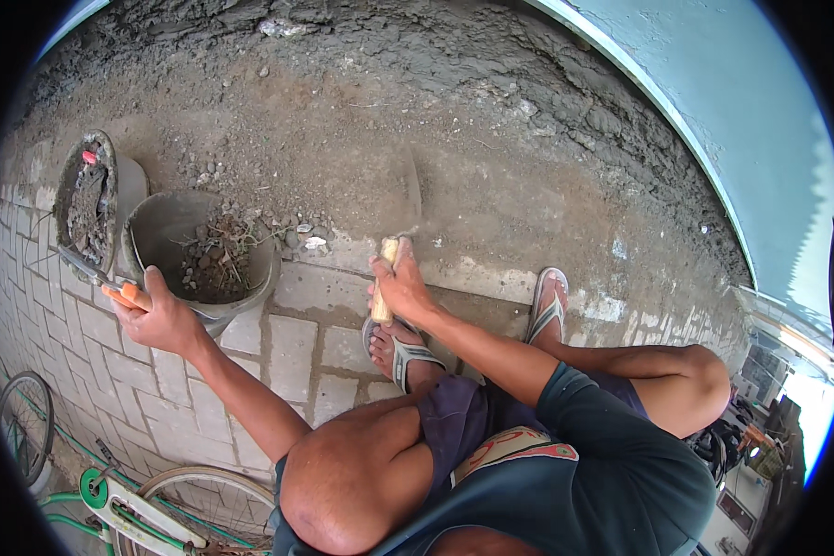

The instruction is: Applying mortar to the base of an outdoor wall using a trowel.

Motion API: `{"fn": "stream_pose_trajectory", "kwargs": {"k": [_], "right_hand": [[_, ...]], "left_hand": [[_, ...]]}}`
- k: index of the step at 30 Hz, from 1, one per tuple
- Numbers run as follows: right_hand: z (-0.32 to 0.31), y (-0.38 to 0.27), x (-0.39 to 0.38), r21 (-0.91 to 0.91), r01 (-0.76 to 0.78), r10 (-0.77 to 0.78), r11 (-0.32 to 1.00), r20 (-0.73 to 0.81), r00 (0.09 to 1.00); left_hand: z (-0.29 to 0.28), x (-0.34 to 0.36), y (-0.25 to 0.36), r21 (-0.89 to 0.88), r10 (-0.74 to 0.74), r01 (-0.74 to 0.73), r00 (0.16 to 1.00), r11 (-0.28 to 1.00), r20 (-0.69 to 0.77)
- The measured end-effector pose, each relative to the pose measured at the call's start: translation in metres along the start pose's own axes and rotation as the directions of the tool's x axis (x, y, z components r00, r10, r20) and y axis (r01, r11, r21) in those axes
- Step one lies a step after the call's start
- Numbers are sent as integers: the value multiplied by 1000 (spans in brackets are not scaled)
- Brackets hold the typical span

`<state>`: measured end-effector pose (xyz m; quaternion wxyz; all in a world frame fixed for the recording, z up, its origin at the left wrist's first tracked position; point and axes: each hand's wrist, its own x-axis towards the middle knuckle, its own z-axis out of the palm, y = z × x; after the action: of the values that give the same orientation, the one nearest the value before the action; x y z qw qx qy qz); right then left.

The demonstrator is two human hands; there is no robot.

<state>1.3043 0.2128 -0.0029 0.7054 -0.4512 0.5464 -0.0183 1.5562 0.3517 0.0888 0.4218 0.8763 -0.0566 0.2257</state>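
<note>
My right hand [403, 283] is closed around the pale wooden handle of a trowel [413, 190], whose narrow grey blade reaches over the dirt. On the left, my left hand [162, 320] grips an orange-handled hand tool [132, 296] with a thin metal part; its far end lies against the left bucket, so its exact kind is unclear. Just beyond that hand stands a grey bucket [267, 269] with pebbles, soil and dry plant bits inside. A second bucket [134, 181], tilted in view, holds grey, mortar-like material and a small red piece.
Bare soil [343, 139] runs along the base of a light blue wall [751, 93], with a rough dark mortar-like band between. Paving blocks [292, 357] lie under my sandalled feet. A bicycle [148, 510] is at the lower left. Loose stones [315, 243] lie beside the nearer bucket.
</note>
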Motion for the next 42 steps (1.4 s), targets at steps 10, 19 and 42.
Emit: {"fn": "stream_pose_trajectory", "kwargs": {"k": [10,19,42], "right_hand": [[-23,-41,29,48,84,-58,995,-403,913],[75,-70,46,41,-59,54,997,121,991],[3,-32,24,-99,-138,166,985,385,908]], "left_hand": [[0,1,-3,46,14,-14,1000,999,8],[-3,4,6,43,38,-39,999,998,10],[-7,-4,12,-46,-46,47,999,998,24]]}}
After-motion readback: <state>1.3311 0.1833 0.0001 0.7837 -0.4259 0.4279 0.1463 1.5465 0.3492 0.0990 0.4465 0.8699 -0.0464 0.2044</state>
